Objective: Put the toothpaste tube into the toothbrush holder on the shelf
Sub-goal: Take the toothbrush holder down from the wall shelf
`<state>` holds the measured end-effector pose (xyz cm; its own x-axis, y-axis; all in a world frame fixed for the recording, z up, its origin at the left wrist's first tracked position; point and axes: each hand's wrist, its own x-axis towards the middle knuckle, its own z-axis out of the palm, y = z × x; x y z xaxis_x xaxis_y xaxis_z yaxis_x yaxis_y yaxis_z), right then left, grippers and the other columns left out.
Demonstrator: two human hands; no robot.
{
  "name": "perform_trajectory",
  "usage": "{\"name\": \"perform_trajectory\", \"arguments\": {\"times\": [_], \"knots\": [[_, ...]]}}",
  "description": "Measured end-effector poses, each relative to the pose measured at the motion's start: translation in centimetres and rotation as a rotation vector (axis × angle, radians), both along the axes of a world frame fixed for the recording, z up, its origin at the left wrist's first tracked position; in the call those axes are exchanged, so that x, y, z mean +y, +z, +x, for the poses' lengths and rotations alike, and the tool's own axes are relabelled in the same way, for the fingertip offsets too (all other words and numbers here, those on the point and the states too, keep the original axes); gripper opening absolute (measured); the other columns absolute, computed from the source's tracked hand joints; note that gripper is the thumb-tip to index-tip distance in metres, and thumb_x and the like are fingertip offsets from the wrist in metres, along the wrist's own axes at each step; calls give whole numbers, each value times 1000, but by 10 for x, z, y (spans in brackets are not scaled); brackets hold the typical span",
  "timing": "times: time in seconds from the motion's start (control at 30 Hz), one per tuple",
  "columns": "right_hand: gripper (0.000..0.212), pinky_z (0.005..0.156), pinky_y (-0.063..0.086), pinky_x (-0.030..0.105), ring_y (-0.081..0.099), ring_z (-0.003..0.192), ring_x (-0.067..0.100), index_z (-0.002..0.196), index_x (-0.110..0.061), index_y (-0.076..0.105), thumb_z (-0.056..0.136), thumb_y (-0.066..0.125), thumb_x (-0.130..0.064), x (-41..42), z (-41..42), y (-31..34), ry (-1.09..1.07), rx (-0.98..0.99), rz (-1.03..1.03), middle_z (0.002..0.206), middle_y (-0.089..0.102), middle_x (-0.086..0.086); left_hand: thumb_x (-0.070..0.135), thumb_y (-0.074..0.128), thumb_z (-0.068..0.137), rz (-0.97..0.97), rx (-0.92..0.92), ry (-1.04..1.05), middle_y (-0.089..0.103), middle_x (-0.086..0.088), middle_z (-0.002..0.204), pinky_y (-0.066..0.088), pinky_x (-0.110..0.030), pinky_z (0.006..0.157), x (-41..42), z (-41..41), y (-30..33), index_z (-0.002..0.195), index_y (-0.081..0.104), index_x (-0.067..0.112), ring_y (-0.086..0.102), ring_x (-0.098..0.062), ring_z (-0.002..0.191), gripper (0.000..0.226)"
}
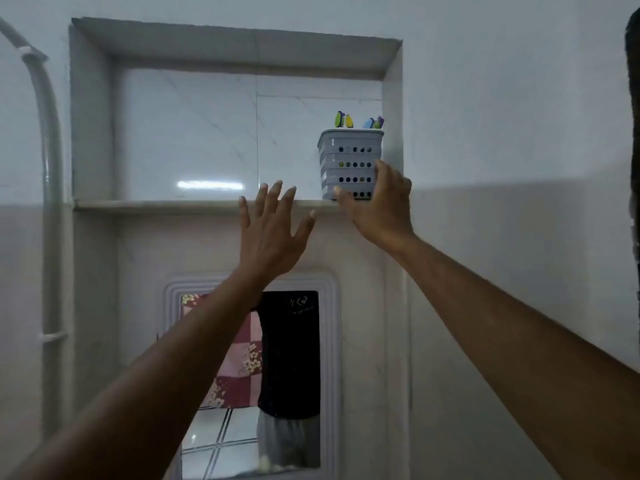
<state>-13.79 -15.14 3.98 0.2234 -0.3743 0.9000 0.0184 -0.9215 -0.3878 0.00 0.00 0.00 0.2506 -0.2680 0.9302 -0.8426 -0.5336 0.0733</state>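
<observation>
A grey perforated toothbrush holder (348,157) stands at the right end of the recessed wall shelf (156,205). Coloured toothbrush heads (358,121) stick out of its top. My right hand (377,206) wraps the holder's lower right side, thumb on the front near the base and fingers on the right wall. My left hand (272,230) is raised, fingers spread, just left of the holder at the shelf's edge, holding nothing. No toothpaste tube is visible.
The niche has marble-tiled walls and its right wall (391,133) sits close beside the holder. A framed mirror (252,379) hangs below the shelf. A white pipe (52,168) runs down the left wall. A dark object (633,133) edges in at far right.
</observation>
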Motion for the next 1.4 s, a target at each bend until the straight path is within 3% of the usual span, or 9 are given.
{"name": "perform_trajectory", "arguments": {"times": [0.23, 0.33, 0.47, 0.67, 0.83, 1.07, 1.17, 1.27, 1.4], "knots": [[136, 119, 48, 55, 50, 147, 38, 174, -6, 16, 79, 87, -73, -4, 42, 10, -40, -80, 67, 163, 47, 17, 56, 36, 111, -159, -121, 32, 55, 6, 158, 0, -58, 132, -16, 21, -3, 150, 57, 30, 30, -26, 160, 52], [139, 116, 51, 54, 54, 144, 36, 174, -7, 16, 76, 91, -68, -6, 47, 12, -31, -119, 85, 159, 50, 16, 56, 38, 111, -182, -129, 42, 60, 7, 153, 0, -56, 132, -17, 22, -2, 145, 63, 30, 35, -26, 157, 49], [135, 116, 49, 50, 51, 144, 34, 173, -10, 20, 73, 93, -63, -6, 41, 11, 11, -165, 124, 157, 50, 13, 57, 38, 110, -163, -90, 23, 59, 7, 156, 0, -56, 133, -15, 18, 0, 148, 62, 30, 35, -26, 158, 51], [139, 111, 55, 51, 50, 143, 28, 172, -15, 19, 66, 92, -67, 10, 2, 3, 117, -244, 110, 157, 47, 7, 64, 32, 109, -42, 78, -78, 33, 4, 174, -1, -54, 132, 6, -5, -1, 164, 42, 29, 13, -22, 166, 66], [142, 108, 61, 49, 61, 140, 25, 166, -19, 29, 54, 97, -73, 28, -41, -15, 194, -267, 140, 157, 56, 1, 69, 34, 106, -11, 96, -139, 47, -2, 167, 17, -55, 132, 22, -45, -17, 163, 42, 27, 36, -24, 157, 71], [130, 101, 63, 44, 67, 128, 17, 156, -20, 40, 53, 99, -73, 46, -102, -107, 239, -135, 239, 147, 63, -4, 63, 42, 108, 48, 232, -134, 57, -7, 157, 37, -55, 122, 63, -106, -72, 156, 51, 23, 51, -27, 146, 63], [130, 100, 64, 43, 68, 126, 15, 154, -20, 42, 51, 101, -72, 53, -119, -162, 255, -55, 317, 145, 65, -6, 55, 48, 109, 106, 320, -156, 61, -8, 153, 44, -53, 116, 81, -129, -116, 153, 54, 21, 57, -28, 138, 56], [130, 99, 64, 46, 70, 125, 16, 153, -20, 43, 48, 99, -74, 62, -129, -216, 259, 20, 402, 145, 66, -5, 50, 53, 109, 135, 398, -222, 61, -7, 152, 50, -44, 106, 96, -142, -169, 151, 55, 20, 61, -16, 127, 51], [128, 99, 63, 46, 70, 123, 16, 154, -20, 44, 51, 102, -69, 73, -135, -291, 258, 107, 492, 144, 67, -6, 58, 51, 107, 169, 585, -231, 65, -5, 146, 54, -42, 102, 115, -145, -250, 147, 59, 20, 63, -17, 125, 56]]}}
